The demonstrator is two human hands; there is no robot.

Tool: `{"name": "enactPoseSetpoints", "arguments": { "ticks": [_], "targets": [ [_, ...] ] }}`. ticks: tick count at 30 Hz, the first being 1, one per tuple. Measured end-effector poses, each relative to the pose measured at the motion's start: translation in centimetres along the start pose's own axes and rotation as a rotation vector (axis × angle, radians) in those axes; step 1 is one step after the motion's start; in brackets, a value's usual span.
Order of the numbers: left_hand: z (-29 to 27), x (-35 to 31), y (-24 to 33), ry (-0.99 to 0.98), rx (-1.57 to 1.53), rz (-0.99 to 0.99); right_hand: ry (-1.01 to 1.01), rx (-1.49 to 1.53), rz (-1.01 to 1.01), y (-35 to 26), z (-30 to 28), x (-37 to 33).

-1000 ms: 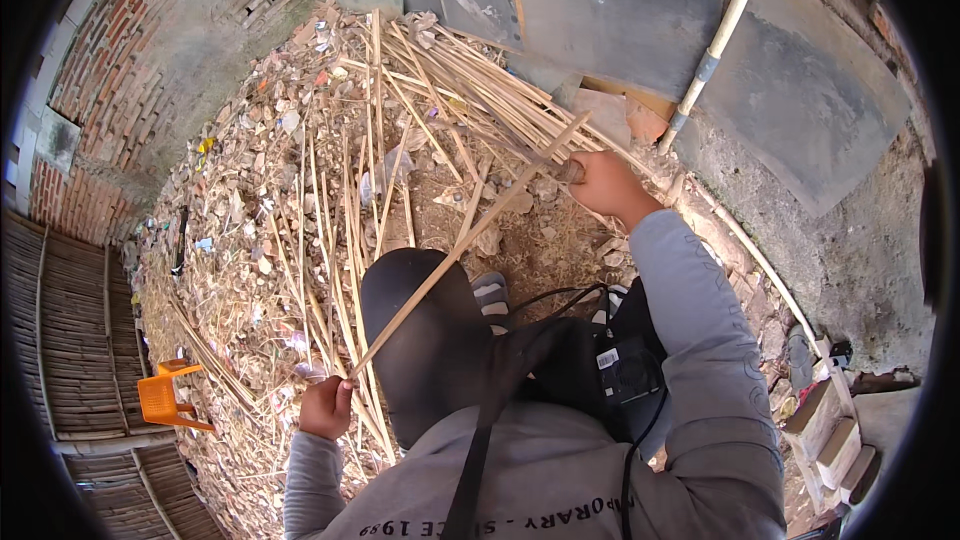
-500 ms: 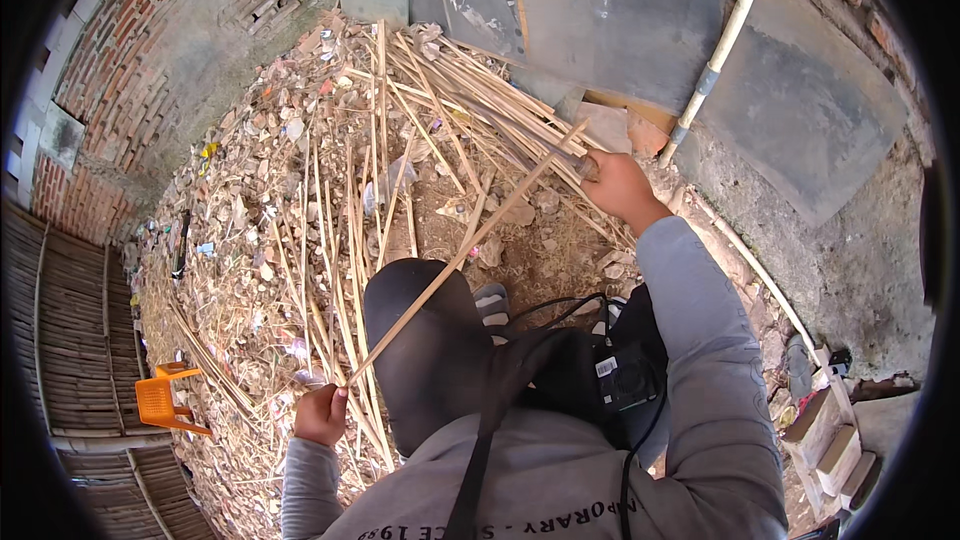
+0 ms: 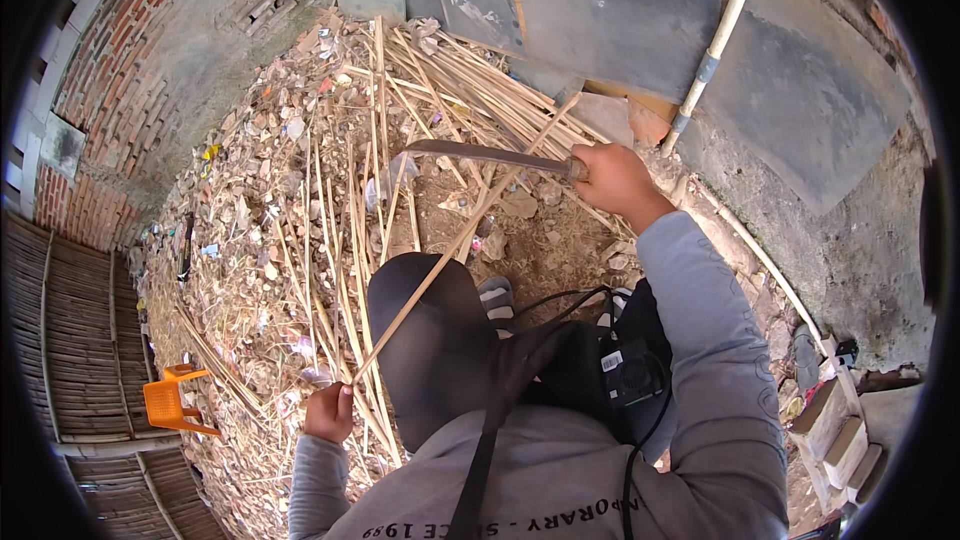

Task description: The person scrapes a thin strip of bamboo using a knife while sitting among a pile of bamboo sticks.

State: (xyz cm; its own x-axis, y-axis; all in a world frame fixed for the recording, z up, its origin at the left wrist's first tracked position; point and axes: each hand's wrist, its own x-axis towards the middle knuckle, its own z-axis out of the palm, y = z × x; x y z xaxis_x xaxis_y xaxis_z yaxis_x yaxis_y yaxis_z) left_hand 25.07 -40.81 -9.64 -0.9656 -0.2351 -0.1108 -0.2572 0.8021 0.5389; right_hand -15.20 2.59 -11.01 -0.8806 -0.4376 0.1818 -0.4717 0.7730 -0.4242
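My left hand [image 3: 330, 412] grips the near end of a long, thin bamboo strip [image 3: 428, 278]. The strip slants up and to the right across my dark-clad knee, its far end at the upper middle. In my right hand [image 3: 617, 180] is the handle of a machete [image 3: 490, 153], whose long dark blade points left with a curved tip. The blade crosses the strip near its far part; whether they touch I cannot tell. Beyond them more bamboo strips [image 3: 500, 90] lie in a loose pile, and others [image 3: 335, 260] spread over the ground to the left.
Rubble, stones and litter cover the ground [image 3: 250, 200]. An orange plastic chair [image 3: 170, 403] stands at the left by a bamboo-slat wall [image 3: 90, 330]. A pale pipe [image 3: 715, 50] leans at the grey wall [image 3: 810, 110] on the right. A dark boxy device [image 3: 630, 375] with a cable lies at my lap.
The machete has swung round in my right hand: its blade, earlier pointing up and left along the pile, now lies nearly level. The strip's far end has shifted slightly up and left.
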Motion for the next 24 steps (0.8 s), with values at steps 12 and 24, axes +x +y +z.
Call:
{"name": "enactPoseSetpoints", "arguments": {
  "ticks": [12, 24],
  "targets": [
    [-0.1, -0.4, -0.6, -0.025, -0.007, -0.043, -0.119, -0.008, 0.000, -1.5, -0.9, 0.8],
    [-2.2, 0.8, 2.1, -0.306, -0.295, -0.385, -0.200, -0.076, 0.035, -0.4, -0.7, 0.2]
  ]
}}
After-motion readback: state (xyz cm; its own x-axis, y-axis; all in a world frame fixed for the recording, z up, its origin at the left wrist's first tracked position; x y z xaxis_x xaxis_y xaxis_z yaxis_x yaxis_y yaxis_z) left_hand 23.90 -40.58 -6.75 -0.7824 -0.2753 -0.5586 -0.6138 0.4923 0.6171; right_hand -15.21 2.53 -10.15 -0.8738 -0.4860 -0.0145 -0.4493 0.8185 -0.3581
